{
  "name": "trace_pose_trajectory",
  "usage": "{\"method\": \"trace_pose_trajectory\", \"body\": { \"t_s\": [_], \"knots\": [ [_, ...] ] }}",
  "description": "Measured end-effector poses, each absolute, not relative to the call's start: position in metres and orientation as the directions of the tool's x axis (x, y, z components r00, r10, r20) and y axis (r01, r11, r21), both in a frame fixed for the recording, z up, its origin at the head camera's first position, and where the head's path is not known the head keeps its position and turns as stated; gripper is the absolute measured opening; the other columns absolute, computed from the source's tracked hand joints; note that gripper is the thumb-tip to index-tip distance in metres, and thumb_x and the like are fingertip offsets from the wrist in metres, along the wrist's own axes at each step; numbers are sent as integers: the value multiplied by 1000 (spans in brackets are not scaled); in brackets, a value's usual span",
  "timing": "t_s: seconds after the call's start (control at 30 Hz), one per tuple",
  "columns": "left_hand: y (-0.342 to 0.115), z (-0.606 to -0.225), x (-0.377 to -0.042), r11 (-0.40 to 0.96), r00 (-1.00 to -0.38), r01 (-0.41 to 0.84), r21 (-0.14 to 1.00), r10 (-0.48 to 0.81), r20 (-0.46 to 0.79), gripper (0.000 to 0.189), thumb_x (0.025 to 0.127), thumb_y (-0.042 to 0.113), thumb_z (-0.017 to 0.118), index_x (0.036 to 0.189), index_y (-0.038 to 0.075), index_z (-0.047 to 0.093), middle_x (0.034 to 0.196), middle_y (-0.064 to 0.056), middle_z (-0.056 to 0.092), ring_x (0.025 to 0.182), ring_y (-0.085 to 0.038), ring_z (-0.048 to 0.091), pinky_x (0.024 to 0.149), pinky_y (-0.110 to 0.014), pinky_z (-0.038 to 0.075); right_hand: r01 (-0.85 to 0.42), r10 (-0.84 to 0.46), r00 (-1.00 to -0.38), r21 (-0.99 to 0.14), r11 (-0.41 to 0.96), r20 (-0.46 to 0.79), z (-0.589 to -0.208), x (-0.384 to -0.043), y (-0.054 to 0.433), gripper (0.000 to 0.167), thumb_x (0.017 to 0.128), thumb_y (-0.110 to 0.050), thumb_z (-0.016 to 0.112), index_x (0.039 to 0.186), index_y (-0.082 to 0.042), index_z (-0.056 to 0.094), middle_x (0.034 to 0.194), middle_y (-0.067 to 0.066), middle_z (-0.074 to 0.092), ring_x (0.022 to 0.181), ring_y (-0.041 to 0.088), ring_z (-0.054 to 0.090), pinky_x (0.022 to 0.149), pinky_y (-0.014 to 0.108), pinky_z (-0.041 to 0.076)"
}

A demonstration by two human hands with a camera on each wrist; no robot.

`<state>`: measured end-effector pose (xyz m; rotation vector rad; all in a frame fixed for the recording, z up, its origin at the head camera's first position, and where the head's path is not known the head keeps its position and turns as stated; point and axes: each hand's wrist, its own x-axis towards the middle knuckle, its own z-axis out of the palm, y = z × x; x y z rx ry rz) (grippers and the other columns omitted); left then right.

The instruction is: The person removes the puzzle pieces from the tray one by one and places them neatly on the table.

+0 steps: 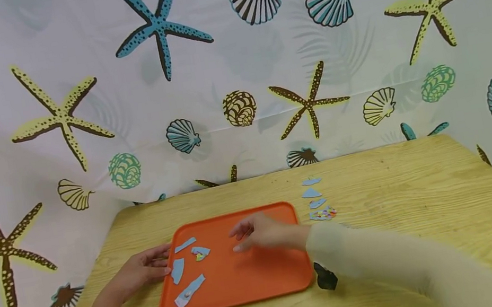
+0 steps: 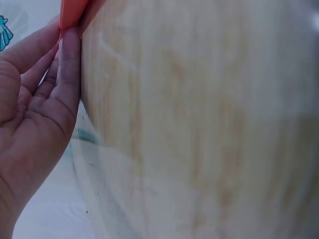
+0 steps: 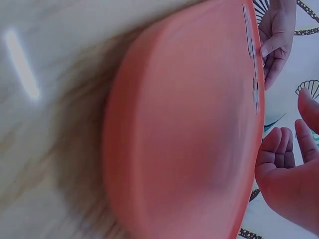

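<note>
My left hand [image 1: 138, 274] is at the left side of an orange tray [image 1: 248, 290], pinching its rim between thumb and fingers; the left wrist view shows that hand [image 2: 37, 104] close up. Over the middle of the tray hovers my right hand [image 1: 263, 234], its fingers loosely bent and nothing visible between them. Several light-blue paper pieces lie on the tray's left part: a narrow strip [image 1: 185, 244], a piece with a colourful print [image 1: 200, 253], a four-sided piece [image 1: 178, 271] and a long piece [image 1: 190, 291].
More paper pieces lie in a column on the wooden table [image 1: 404, 203], right of the tray: a thin one [image 1: 311, 182], a triangle [image 1: 311, 193], a small one [image 1: 317, 203] and a colourful one [image 1: 323, 214]. Behind hangs a sea-print curtain [image 1: 228, 43].
</note>
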<state>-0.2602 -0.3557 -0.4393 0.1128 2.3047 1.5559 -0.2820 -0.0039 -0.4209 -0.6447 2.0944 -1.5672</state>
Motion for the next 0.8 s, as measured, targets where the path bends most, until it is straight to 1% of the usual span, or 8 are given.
{"method": "trace_pose_trajectory", "body": {
  "t_s": [0.13,0.27,0.47,0.57,0.67,0.8],
  "knots": [
    [-356,-440,-260,404,-936,-132,905,251,-249,71,89,8,70,148,-5,32,137,-24,48,109,-25,57,87,-36,53,-111,-607,-792,-961,252,-68,-426,-282,-21,37,82,-9,78,118,-4,69,112,11,64,95,14,58,79,29,52],
    [-356,-440,-261,413,-936,-132,901,246,-250,71,89,9,70,148,-5,32,137,-24,48,109,-25,57,86,-36,54,-139,-606,-792,-947,291,-69,-428,-278,-39,33,81,-12,80,113,-8,71,106,5,66,91,11,58,76,26,52],
    [-357,-439,-260,415,-937,-136,900,240,-253,71,89,9,70,148,-5,32,136,-24,49,109,-24,57,86,-36,53,-187,-626,-776,-923,335,-70,-424,-266,-64,29,80,-14,81,107,-12,74,98,1,68,84,8,57,71,23,49],
    [-357,-438,-259,421,-938,-137,897,237,-254,72,89,9,71,148,-5,33,137,-24,48,109,-25,57,87,-36,53,-209,-645,-760,-913,350,-73,-423,-262,-74,27,80,-11,81,107,-10,74,95,0,67,81,7,56,68,22,47],
    [-357,-438,-259,425,-935,-137,895,242,-258,72,89,10,71,148,-4,32,138,-25,47,111,-26,57,87,-37,53,-225,-662,-746,-908,353,-73,-424,-259,-80,27,81,-7,79,107,-7,73,93,1,67,79,7,55,68,21,47],
    [-357,-439,-259,421,-933,-141,896,247,-262,72,89,11,71,149,-4,32,140,-25,46,113,-27,57,88,-37,53,-230,-659,-750,-908,350,-64,-427,-258,-87,25,80,-4,79,104,-6,73,91,1,66,78,7,54,70,20,47]
  ]
}}
